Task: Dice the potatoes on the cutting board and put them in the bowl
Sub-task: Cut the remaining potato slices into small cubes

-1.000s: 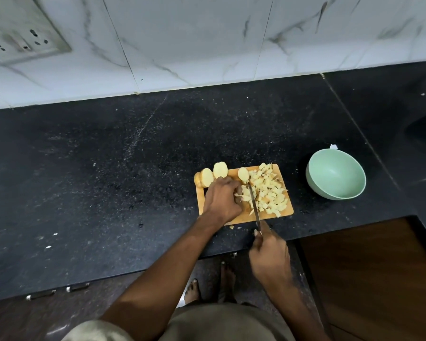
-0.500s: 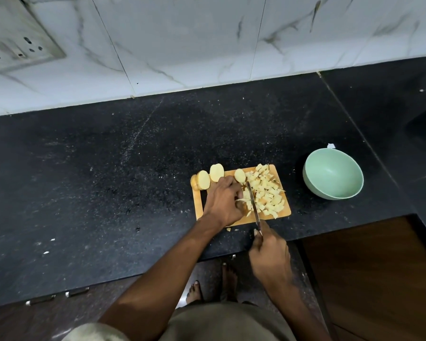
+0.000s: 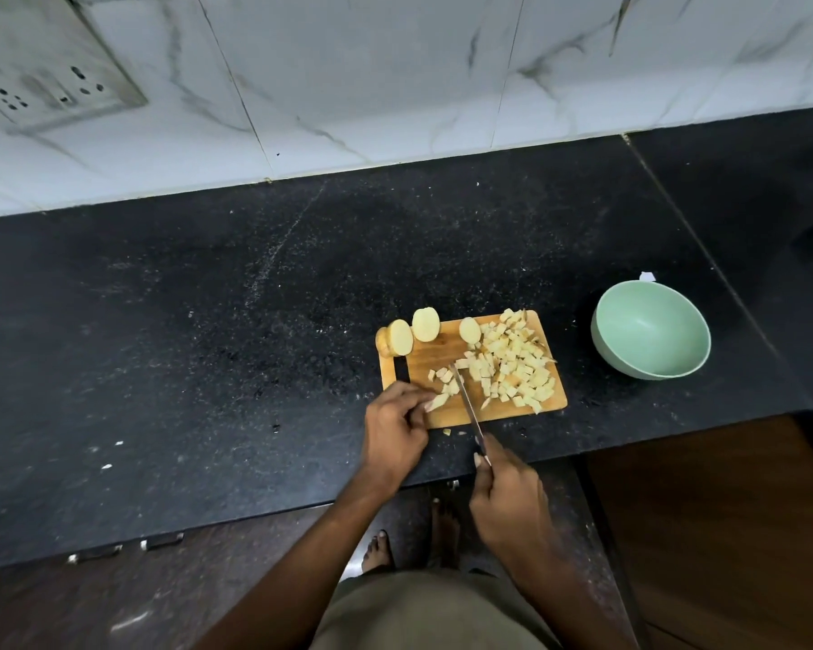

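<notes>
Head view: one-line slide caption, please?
Right hand holds a knife over diced potato on the cutting board; the green bowl is empty.

A black speckled countertop (image 3: pixel 207 344) meets a white marble-tiled wall (image 3: pixel 372 77) bearing a socket panel (image 3: pixel 48 82).

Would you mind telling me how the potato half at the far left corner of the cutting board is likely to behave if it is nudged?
The potato half overhangs the cutting board corner, so a nudge would probably tip it onto the countertop. Its rounded skin side suggests it may rock or roll. The cut face looks moist, so it could be slippery to pinch.
</notes>
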